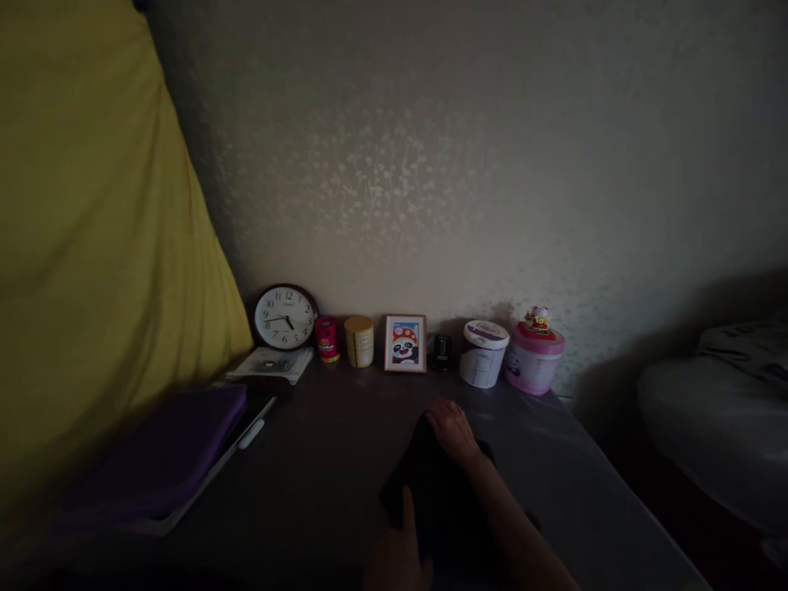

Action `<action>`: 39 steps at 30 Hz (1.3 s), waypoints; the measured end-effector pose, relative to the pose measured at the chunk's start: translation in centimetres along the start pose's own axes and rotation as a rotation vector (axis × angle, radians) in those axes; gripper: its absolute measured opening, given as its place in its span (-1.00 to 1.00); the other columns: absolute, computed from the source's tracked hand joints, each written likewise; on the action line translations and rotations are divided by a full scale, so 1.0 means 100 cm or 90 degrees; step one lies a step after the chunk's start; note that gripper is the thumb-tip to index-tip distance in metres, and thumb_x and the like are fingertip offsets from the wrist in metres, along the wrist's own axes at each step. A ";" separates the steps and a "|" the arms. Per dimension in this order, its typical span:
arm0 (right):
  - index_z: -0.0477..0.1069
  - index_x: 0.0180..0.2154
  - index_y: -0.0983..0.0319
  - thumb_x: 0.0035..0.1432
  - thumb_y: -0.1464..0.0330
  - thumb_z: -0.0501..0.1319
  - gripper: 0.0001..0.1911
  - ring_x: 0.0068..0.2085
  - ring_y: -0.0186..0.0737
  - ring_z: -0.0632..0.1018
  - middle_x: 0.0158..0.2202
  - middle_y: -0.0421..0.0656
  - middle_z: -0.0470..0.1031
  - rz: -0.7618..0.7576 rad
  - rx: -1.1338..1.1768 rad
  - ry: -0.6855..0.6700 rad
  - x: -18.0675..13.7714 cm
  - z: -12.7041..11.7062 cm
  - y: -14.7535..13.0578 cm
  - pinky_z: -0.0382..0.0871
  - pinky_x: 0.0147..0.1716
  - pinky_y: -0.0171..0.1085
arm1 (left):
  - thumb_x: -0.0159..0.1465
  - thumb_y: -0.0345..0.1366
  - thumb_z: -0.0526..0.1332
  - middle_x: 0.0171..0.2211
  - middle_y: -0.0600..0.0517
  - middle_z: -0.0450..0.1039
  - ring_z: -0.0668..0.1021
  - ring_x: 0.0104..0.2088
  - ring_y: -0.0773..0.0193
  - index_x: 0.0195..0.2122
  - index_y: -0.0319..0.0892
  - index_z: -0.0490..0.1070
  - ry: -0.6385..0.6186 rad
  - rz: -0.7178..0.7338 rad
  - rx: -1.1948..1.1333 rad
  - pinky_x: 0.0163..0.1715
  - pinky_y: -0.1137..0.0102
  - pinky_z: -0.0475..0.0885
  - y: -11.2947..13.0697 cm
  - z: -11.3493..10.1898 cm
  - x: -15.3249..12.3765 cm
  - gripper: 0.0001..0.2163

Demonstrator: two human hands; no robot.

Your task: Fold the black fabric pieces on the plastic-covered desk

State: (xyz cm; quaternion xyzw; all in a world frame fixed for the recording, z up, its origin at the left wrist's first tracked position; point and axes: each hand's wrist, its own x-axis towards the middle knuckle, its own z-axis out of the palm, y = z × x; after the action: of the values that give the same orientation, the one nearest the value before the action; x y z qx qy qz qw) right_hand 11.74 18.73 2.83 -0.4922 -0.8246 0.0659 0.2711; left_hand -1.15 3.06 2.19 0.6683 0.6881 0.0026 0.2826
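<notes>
A dark cloth [431, 492] lies on the dim table [320, 460] just in front of me. My right hand [452, 431] rests on its far edge with the fingers curled down over the fabric. My left hand [397, 554] sits at the cloth's near edge at the bottom of the view, one finger stretched up along it. The room is dark and the cloth's outline is hard to make out.
Along the wall stand a round clock [285, 318], a red can [327, 339], a yellow jar [359, 341], a framed panda picture [405, 343], a white tub [483, 353] and a pink tub [533, 357]. A purple folder [166, 451] lies left. Yellow fabric [80, 246] hangs left.
</notes>
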 end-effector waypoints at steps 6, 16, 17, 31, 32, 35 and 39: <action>0.48 -0.32 0.16 0.21 0.34 0.00 -0.72 0.00 -0.21 0.40 -0.25 -0.17 0.54 -0.100 0.084 -0.065 -0.025 0.005 -0.025 0.06 0.11 -0.14 | 0.16 -0.35 0.08 -0.18 -0.18 0.49 0.52 -0.19 0.09 0.25 -0.33 -0.38 0.021 0.026 -0.019 -0.21 0.26 0.37 -0.006 0.006 0.001 -0.27; 0.44 -0.20 0.25 0.12 0.34 -0.04 -0.66 -0.16 -0.09 0.51 -0.22 0.01 0.52 0.319 -0.011 0.171 -0.068 -0.020 0.052 0.32 -0.14 -0.19 | 0.23 -0.29 0.01 -0.16 -0.21 0.47 0.51 -0.17 0.10 0.24 -0.39 -0.32 0.041 0.004 -0.016 -0.21 0.29 0.35 -0.002 0.002 -0.006 -0.35; 0.46 -0.23 0.24 0.11 0.32 -0.03 -0.67 -0.18 -0.09 0.52 -0.25 0.00 0.53 0.348 -0.007 0.163 -0.077 -0.021 0.056 0.33 -0.18 -0.20 | 0.23 -0.28 0.00 -0.15 -0.22 0.46 0.51 -0.16 0.10 0.24 -0.40 -0.31 0.045 0.006 -0.017 -0.21 0.30 0.35 -0.003 0.002 -0.006 -0.36; 0.51 -0.34 0.23 0.05 0.16 -0.02 -0.59 -0.19 0.00 0.55 -0.29 -0.02 0.57 0.385 0.148 0.113 -0.097 -0.016 0.053 0.35 -0.27 -0.21 | 0.25 -0.28 -0.02 -0.19 -0.22 0.48 0.53 -0.21 0.12 0.23 -0.47 -0.28 0.066 0.009 -0.018 -0.27 0.33 0.36 -0.006 0.007 -0.009 -0.38; 0.51 -0.34 0.23 0.05 0.13 -0.02 -0.58 -0.20 0.00 0.55 -0.30 -0.03 0.57 0.377 0.164 0.116 -0.097 -0.016 0.051 0.35 -0.27 -0.21 | 0.25 -0.28 -0.02 -0.19 -0.23 0.48 0.53 -0.20 0.12 0.23 -0.47 -0.28 0.062 0.006 -0.017 -0.26 0.33 0.36 -0.006 0.006 -0.009 -0.38; 0.49 -0.38 0.24 0.04 0.09 -0.04 -0.54 -0.24 -0.01 0.55 -0.35 -0.02 0.56 0.361 0.196 0.114 -0.095 -0.013 0.045 0.36 -0.30 -0.21 | 0.24 -0.29 -0.01 -0.19 -0.23 0.48 0.52 -0.19 0.12 0.23 -0.47 -0.28 0.061 -0.003 -0.014 -0.24 0.33 0.35 -0.004 0.003 -0.012 -0.38; 0.46 -0.39 0.27 -0.01 0.08 -0.03 -0.54 -0.27 0.00 0.54 -0.38 0.01 0.54 0.345 0.202 0.122 -0.087 -0.015 0.035 0.34 -0.32 -0.21 | 0.23 -0.31 0.00 -0.18 -0.23 0.48 0.52 -0.17 0.11 0.23 -0.46 -0.27 0.063 0.003 -0.007 -0.22 0.34 0.35 -0.002 0.001 -0.013 -0.38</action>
State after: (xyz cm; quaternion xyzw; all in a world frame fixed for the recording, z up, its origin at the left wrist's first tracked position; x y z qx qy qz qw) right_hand 18.41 12.93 -0.56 -0.6492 -0.6136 0.2167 0.3937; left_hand -1.38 1.78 2.52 0.6674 0.6997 0.0400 0.2517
